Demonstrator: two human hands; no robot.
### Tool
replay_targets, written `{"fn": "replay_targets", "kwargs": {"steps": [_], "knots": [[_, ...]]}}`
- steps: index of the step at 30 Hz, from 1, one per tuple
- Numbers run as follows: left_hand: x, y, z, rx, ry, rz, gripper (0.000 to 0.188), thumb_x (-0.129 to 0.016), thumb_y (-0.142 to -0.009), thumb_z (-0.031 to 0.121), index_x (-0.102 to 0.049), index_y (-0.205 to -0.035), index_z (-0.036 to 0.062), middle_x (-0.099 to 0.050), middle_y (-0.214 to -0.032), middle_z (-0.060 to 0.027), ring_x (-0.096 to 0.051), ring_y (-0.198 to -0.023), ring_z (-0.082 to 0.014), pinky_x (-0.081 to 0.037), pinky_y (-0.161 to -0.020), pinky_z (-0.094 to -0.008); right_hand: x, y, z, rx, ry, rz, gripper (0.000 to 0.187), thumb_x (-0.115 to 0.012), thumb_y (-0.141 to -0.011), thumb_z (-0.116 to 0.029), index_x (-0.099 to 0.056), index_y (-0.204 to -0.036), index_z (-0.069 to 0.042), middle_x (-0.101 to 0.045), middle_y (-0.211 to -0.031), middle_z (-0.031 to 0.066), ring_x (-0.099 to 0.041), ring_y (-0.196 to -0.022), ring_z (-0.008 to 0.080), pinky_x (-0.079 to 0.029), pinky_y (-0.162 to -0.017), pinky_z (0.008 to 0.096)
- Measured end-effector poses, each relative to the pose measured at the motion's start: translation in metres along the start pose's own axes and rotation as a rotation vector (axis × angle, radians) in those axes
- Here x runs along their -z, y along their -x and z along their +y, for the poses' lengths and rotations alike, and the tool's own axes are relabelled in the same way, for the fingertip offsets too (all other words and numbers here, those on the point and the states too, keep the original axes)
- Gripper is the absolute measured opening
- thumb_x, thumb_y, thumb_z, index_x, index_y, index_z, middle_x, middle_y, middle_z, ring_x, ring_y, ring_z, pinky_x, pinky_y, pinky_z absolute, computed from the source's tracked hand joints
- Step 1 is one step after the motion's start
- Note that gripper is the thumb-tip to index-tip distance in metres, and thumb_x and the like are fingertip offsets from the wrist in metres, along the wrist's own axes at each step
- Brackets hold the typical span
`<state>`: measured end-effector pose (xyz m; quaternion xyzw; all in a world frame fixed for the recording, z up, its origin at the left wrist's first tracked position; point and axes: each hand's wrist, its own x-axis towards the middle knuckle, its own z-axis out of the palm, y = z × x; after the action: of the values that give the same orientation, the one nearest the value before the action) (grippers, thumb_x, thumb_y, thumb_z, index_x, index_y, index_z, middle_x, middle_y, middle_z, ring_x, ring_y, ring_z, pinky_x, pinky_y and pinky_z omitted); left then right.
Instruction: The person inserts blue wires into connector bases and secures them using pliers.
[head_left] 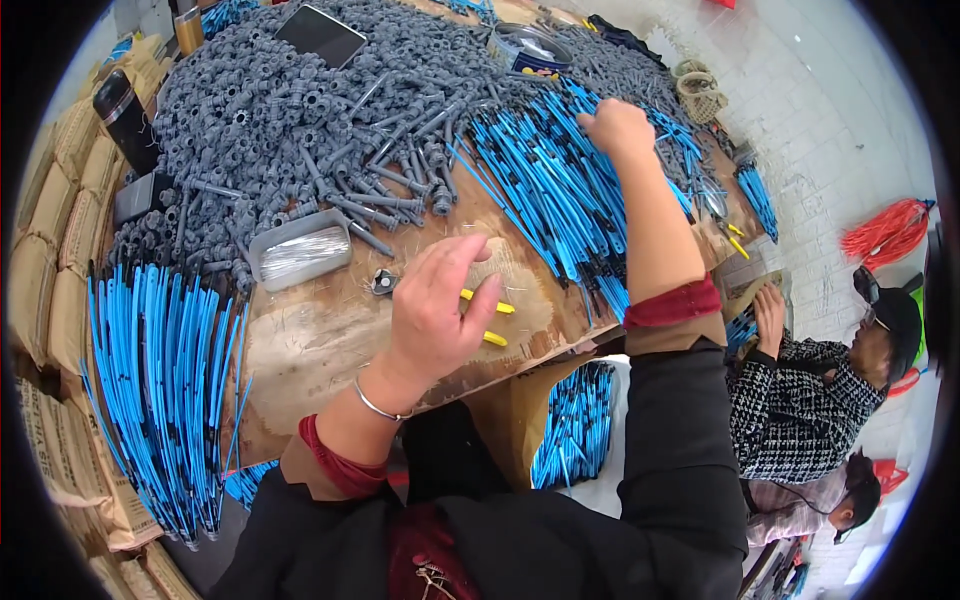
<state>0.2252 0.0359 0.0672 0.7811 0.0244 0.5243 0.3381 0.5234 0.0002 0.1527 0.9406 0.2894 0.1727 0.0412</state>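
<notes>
The main bunch of blue strips is found between one and two o'clock from the left hand, its long axis laid roughly from eleven to five. Its upper right part is covered by the right hand, by far the nearer one. The right fingers are curled in; whether a strip is pinched cannot be told. The left hand is held half open, thumb apart from bent fingers, with nothing seen in it; a yellow-handled tool is partly hidden beneath it.

Counted from the left hand: one other large bunch is laid at half past eight, its axis roughly twelve to six; one small bunch is seen between two and three; one paper bag of strips is placed between four and five. One pale tray of thin wires is set near ten. The single strips and the grey fittings are too crowded to be counted.
</notes>
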Motion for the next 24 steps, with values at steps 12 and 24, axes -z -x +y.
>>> {"fn": "replay_targets", "kwargs": {"steps": [12,24], "knots": [[-0.004,0.012,-0.020,0.433,0.325,0.256,0.024,-0.059,-0.082,0.009,-0.055,-0.102,-0.0023,-0.062,-0.079,-0.0102,-0.061,-0.072,-0.0186,-0.048,-0.068,-0.0297,0.021,0.096,-0.045,0.289,0.034,0.274,0.014,-0.053,-0.079,-0.016,-0.060,-0.079,-0.004,-0.062,-0.079,0.0125,-0.062,-0.078,0.0300,-0.052,-0.063,0.0412],[-0.010,0.011,-0.032,0.505,0.305,0.252,0.024,-0.059,-0.083,0.014,-0.056,-0.101,-0.0018,-0.062,-0.080,-0.0096,-0.061,-0.070,-0.0162,-0.048,-0.065,-0.0275,-0.018,0.182,-0.098,0.427,0.018,0.082,0.009,-0.051,-0.078,-0.012,-0.058,-0.080,-0.007,-0.061,-0.071,0.0108,-0.063,-0.068,0.0239,-0.052,-0.055,0.0377]]}}
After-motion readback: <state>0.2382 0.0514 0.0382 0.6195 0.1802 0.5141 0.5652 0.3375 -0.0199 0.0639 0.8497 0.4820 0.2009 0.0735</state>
